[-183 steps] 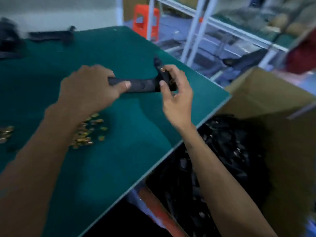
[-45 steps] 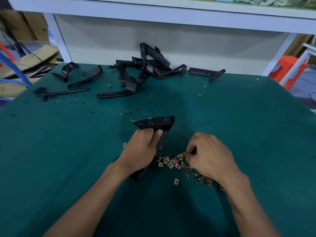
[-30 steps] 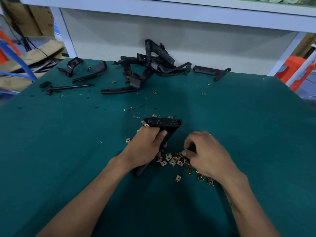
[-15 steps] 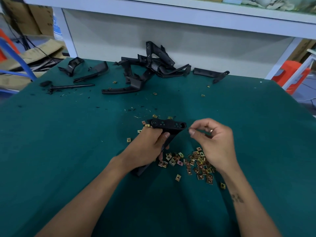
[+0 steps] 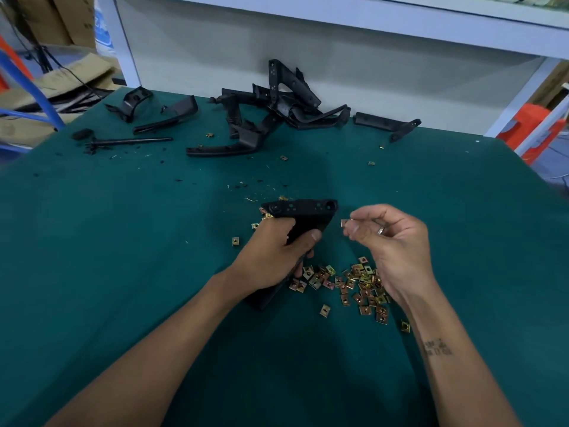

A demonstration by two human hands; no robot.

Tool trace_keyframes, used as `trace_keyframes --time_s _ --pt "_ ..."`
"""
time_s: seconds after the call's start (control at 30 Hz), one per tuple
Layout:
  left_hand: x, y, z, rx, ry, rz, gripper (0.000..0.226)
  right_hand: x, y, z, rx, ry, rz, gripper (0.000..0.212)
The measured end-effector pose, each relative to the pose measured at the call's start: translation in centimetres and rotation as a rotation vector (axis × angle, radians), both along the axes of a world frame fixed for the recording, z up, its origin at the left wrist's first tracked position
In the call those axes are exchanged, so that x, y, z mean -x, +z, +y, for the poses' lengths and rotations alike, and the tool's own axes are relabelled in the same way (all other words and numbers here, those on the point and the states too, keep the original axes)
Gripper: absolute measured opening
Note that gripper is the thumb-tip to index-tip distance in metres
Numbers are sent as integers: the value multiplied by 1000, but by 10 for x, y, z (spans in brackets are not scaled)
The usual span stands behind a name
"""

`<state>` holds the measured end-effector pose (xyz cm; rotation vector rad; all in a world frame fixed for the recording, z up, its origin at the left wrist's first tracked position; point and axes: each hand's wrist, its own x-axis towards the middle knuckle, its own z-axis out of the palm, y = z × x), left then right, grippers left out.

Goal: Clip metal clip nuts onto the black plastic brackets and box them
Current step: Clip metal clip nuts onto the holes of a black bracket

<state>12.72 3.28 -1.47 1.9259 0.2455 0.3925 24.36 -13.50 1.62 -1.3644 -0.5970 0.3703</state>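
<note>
Reaching in from the near edge, two bare forearms cross the green table; landmark taken as the loose heap of clip nuts near the table's middle. Left hand sits just left of the heap, fingers and thumb wrapped round the stem of a black bracket; the thumb tip lies across the stem's front, the bracket's lower end touches the table left of the heap, and its wide drilled head stands clear above the knuckles, beyond the heap. Right hand hovers over the heap's right side, wrist above the outermost nuts; thumb and forefinger pinch a single clip nut, which juts leftward from the fingertips, apart from the bracket head but level with its right corner; remaining fingers loosely curled behind; a ring shows on one finger. Stray nuts lie singly left of the heap and beyond it. Farther beyond the heap, at the table's back edge, a tangled pile of brackets; one separate bracket to the pile's right, several more pieces and a thin black rod to its left.
</note>
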Motion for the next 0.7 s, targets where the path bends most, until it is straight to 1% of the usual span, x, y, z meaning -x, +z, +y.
trace_keyframes --time_s 0.13,0.23,0.27,0.33,0.37,0.4,0.47,0.5,0.6,0.7 --pt "0 7 -13 277 -31 -75 23 9 -7 9 -38 53 -7 18" --pt "0 12 -18 474 -25 -131 18 14 -7 13 -93 101 -11 19" --pt "0 13 -19 544 -13 -137 20 14 -7 13 -104 111 -14 23" --pt "1 15 -19 647 15 -123 31 13 -6 11 -94 109 -57 35" --pt "0 16 -19 662 28 -111 31 13 -6 10 -76 107 -97 39" --pt "0 16 -19 660 34 -103 28 13 -6 10 -54 107 -145 40" --pt "0 16 -17 648 29 -93 17 14 -7 10 -12 114 -243 35" --pt "0 17 -16 649 20 -91 18 15 -8 10 3 118 -283 31" --pt "0 19 -15 642 7 -76 30 17 -9 11 47 94 -386 25" --pt "-1 20 -15 638 25 -75 33 18 -11 11 81 48 -463 21"
